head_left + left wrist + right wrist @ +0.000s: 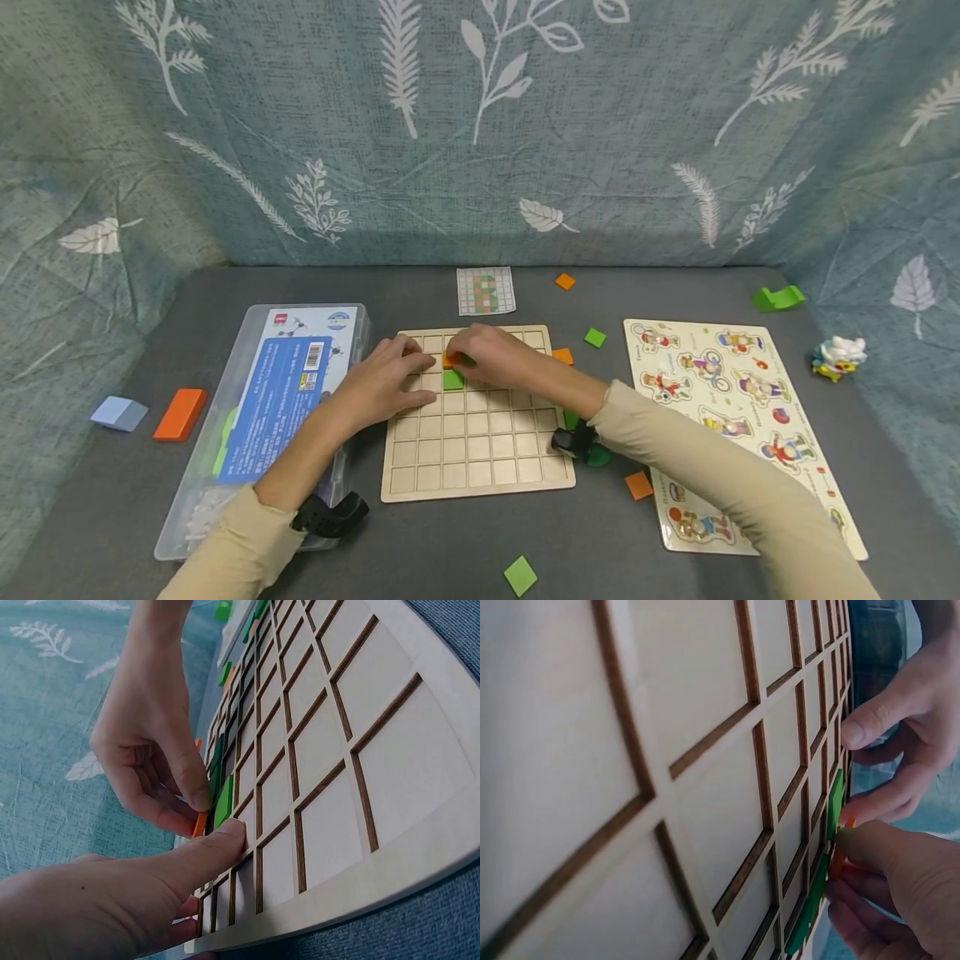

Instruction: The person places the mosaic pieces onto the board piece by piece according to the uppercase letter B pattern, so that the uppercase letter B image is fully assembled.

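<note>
Head view looks down on a grey bench [465, 542] hung round with leaf-print cloth; a wooden grid board [476, 450] lies in the middle, its square cells mostly bare; the right hand [498, 357] reaches over the board's far rows and pinches an orange tile [450, 359] between thumb and fingertips, holding it on edge at a cell just behind a green tile [453, 380] that already sits in the grid; the left hand [386, 383] rests on the board's left side, fingers nearly straight, one fingertip touching the board beside the green tile, gripping nothing; from the left wrist view the orange tile [199, 823] stands tilted against the green one, not yet flat in its cell; the right wrist view shows the same pair edge-on, the orange mostly hidden by fingers. I judge the step in hand to be seating the orange tile in its cell; the next move seems to call for tipping it level and pressing it down while the left hand steadies the board. A small pattern card [486, 291] lies just beyond the board; loose orange and green tiles are scattered on the bench to the right and front; a clear plastic box [270, 417] lies left of the board, and a picture puzzle [738, 425] lies to the right.
</note>
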`<control>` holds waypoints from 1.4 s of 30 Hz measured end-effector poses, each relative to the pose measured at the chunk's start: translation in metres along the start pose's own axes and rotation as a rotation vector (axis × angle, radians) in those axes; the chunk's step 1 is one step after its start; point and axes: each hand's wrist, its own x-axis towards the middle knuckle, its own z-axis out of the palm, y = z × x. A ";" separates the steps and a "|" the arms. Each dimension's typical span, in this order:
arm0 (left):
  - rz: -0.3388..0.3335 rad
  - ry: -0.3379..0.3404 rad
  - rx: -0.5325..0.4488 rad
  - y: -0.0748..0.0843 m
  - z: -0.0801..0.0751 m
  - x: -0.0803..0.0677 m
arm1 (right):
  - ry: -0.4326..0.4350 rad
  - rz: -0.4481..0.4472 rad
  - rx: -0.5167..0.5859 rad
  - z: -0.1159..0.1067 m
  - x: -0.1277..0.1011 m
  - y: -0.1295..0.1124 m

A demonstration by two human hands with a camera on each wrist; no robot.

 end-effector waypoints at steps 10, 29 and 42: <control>-0.008 -0.020 -0.001 0.002 0.000 0.001 | 0.027 -0.041 -0.082 0.004 -0.003 0.000; -0.001 -0.013 -0.013 0.000 -0.002 -0.001 | 0.189 0.131 0.003 -0.006 -0.083 0.003; 0.003 -0.012 -0.020 -0.001 0.001 0.002 | 0.160 0.361 0.120 -0.013 -0.155 0.019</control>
